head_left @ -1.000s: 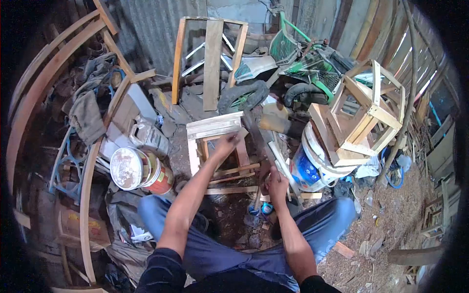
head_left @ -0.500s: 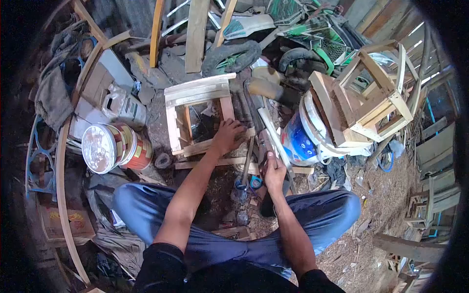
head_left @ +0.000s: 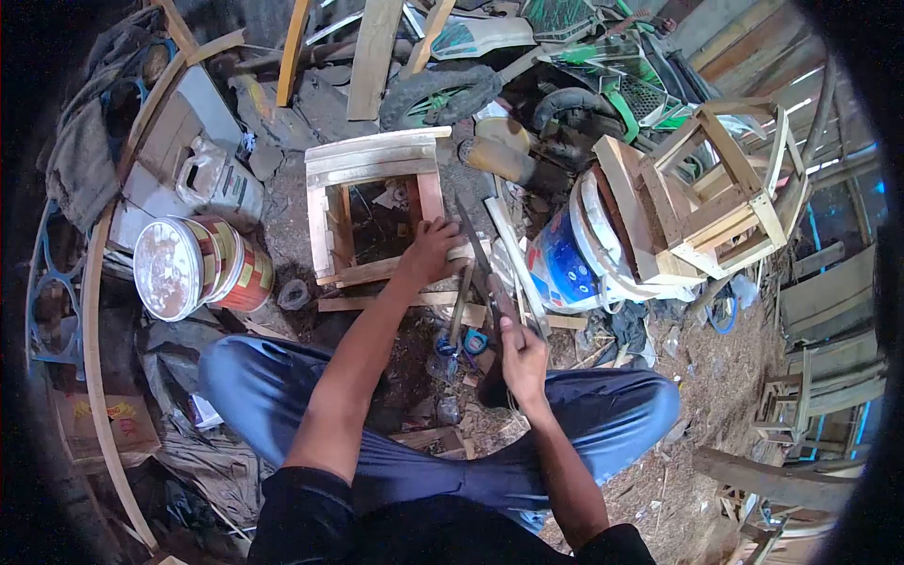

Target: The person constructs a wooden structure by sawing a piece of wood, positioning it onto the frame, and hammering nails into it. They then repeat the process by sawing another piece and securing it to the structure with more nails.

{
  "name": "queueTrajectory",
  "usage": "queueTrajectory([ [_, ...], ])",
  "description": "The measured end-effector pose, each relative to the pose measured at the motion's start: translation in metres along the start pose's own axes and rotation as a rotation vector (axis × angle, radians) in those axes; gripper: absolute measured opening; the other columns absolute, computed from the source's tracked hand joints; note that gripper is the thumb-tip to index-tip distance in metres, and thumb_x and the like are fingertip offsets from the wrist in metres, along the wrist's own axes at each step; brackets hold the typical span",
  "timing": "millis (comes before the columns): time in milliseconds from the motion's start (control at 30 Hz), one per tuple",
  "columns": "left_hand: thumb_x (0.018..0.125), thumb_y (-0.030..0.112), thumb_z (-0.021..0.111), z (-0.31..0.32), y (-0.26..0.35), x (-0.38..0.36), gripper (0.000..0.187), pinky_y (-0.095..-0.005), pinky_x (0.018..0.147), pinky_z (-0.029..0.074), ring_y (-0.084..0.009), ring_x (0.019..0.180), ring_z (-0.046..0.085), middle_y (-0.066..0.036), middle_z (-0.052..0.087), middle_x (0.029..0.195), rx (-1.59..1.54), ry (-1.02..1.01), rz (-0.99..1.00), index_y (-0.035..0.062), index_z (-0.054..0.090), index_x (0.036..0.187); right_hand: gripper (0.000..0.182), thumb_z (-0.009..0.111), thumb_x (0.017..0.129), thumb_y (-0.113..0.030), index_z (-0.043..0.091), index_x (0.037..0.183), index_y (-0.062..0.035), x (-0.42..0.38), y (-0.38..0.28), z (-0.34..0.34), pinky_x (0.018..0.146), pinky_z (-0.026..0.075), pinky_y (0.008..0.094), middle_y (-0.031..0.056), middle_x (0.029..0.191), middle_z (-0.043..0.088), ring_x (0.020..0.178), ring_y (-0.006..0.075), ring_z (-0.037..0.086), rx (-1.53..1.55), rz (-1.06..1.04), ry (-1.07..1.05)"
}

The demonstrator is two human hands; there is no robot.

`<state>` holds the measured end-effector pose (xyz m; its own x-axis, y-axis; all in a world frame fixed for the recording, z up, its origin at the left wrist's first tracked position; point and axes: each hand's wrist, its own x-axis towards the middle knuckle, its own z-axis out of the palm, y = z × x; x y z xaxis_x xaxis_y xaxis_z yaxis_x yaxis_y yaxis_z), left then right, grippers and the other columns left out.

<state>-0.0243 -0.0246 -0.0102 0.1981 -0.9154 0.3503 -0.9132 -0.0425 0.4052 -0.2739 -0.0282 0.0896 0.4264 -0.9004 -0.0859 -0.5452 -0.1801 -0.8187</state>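
A small box-like wooden frame (head_left: pixel 372 169) stands on the ground before me, with pale slats across its far side and an opening in the middle. My left hand (head_left: pixel 433 252) grips its near right corner, fingers bent over the wood. In my right hand (head_left: pixel 524 363) is a long-bladed knife (head_left: pixel 503 301), held by its brown handle with the thumb along it. Its dark, narrow blade points away from me, just right of the frame and beside my left fingers. Most of the right fingers are hidden under the handle.
Paint buckets (head_left: pixel 169 268) stand at the left near a white jerrycan (head_left: pixel 221 184). At the right, a blue-and-white bucket (head_left: pixel 565 264) bears another wooden frame (head_left: pixel 725 188). A tape measure (head_left: pixel 475 341) and wood strips lie close by. Motorcycle parts (head_left: pixel 612 85) fill the back.
The knife's blade has swung left, from upright beside the frame to closer by my left hand. My left hand stays on the frame's corner. The whole view has shifted slightly.
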Motion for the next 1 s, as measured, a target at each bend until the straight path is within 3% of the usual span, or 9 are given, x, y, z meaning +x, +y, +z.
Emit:
queueTrajectory([
  [67,0.073,0.037,0.073,-0.008,0.007,0.000,0.042,-0.0464,0.101,0.032,-0.0248,0.118,0.043,-0.003,0.055,0.112,-0.017,-0.160,-0.048,0.0129,0.064,0.107,0.047,0.057,0.094,-0.038,0.062,0.085,0.0076,-0.008,-0.005,-0.004,0.059,0.041,0.0336,0.0078,0.058,0.046,0.062,0.0127,0.042,-0.026,-0.015,-0.027],
  [100,0.073,0.037,0.073,-0.003,0.004,0.001,0.042,-0.0464,0.101,0.032,-0.0248,0.118,0.043,-0.003,0.055,0.112,-0.019,-0.159,-0.055,0.0129,0.064,0.107,0.043,0.057,0.092,-0.036,0.063,0.089,0.0066,-0.009,-0.012,-0.005,0.059,0.044,0.0395,0.0236,0.060,0.054,0.058,0.0163,0.050,-0.017,-0.009,-0.025],
  [367,0.075,0.031,0.072,0.018,-0.016,-0.003,0.037,-0.0531,0.115,0.015,-0.0245,0.113,0.053,-0.009,0.059,0.102,-0.185,0.037,0.099,0.0096,0.063,0.104,0.043,0.058,0.093,-0.035,0.063,0.083,0.0073,0.018,-0.043,-0.022,0.055,0.044,0.0354,0.0169,0.054,0.050,0.060,0.0102,0.045,0.041,0.063,-0.099],
  [533,0.073,0.021,0.074,0.004,-0.015,0.006,0.037,-0.0502,0.115,0.019,-0.0280,0.106,0.056,-0.010,0.059,0.100,-0.170,0.053,0.074,0.0072,0.061,0.104,0.045,0.059,0.092,-0.037,0.063,0.087,0.0071,0.019,-0.024,-0.011,0.058,0.046,0.0359,0.0212,0.058,0.055,0.066,0.0077,0.044,-0.013,-0.039,-0.031],
  [633,0.072,0.020,0.074,0.004,-0.010,0.004,0.036,-0.0494,0.115,0.019,-0.0282,0.108,0.054,-0.010,0.057,0.101,-0.175,0.037,0.068,0.0070,0.060,0.102,0.046,0.057,0.093,-0.038,0.064,0.090,0.0077,0.017,-0.033,-0.015,0.059,0.046,0.0370,0.0248,0.060,0.056,0.062,0.0108,0.053,-0.006,-0.059,-0.039],
  [833,0.068,0.019,0.076,0.008,-0.007,0.000,0.037,-0.0493,0.115,0.019,-0.0305,0.105,0.051,-0.011,0.052,0.099,-0.223,0.075,0.130,0.0084,0.059,0.100,0.045,0.055,0.092,-0.035,0.064,0.092,0.0085,0.020,-0.058,-0.019,0.061,0.047,0.0421,0.0285,0.063,0.059,0.060,0.0358,0.064,-0.112,-0.011,-0.114],
  [867,0.067,0.018,0.076,0.008,-0.006,0.000,0.038,-0.0492,0.114,0.019,-0.0306,0.104,0.050,-0.010,0.051,0.098,-0.226,0.093,0.129,0.0088,0.059,0.100,0.045,0.055,0.092,-0.035,0.064,0.092,0.0085,0.023,-0.051,-0.014,0.061,0.047,0.0421,0.0285,0.063,0.059,0.060,0.0358,0.064,-0.113,-0.005,-0.114],
  [933,0.067,0.019,0.077,0.011,-0.007,0.000,0.039,-0.0489,0.113,0.020,-0.0308,0.104,0.049,-0.010,0.050,0.098,-0.223,0.107,0.150,0.0084,0.059,0.100,0.045,0.055,0.094,-0.037,0.065,0.096,0.0067,0.035,-0.031,0.002,0.066,0.046,0.0377,0.0204,0.064,0.059,0.064,0.0189,0.056,-0.092,-0.096,-0.053],
  [1000,0.066,0.020,0.078,0.009,-0.013,0.004,0.040,-0.0486,0.112,0.022,-0.0309,0.104,0.049,-0.010,0.050,0.098,-0.207,0.132,0.177,0.0081,0.059,0.100,0.045,0.055,0.093,-0.036,0.063,0.085,0.0077,0.037,-0.022,0.012,0.059,0.044,0.0388,0.0218,0.062,0.056,0.058,0.0200,0.054,-0.028,-0.057,-0.034],
])
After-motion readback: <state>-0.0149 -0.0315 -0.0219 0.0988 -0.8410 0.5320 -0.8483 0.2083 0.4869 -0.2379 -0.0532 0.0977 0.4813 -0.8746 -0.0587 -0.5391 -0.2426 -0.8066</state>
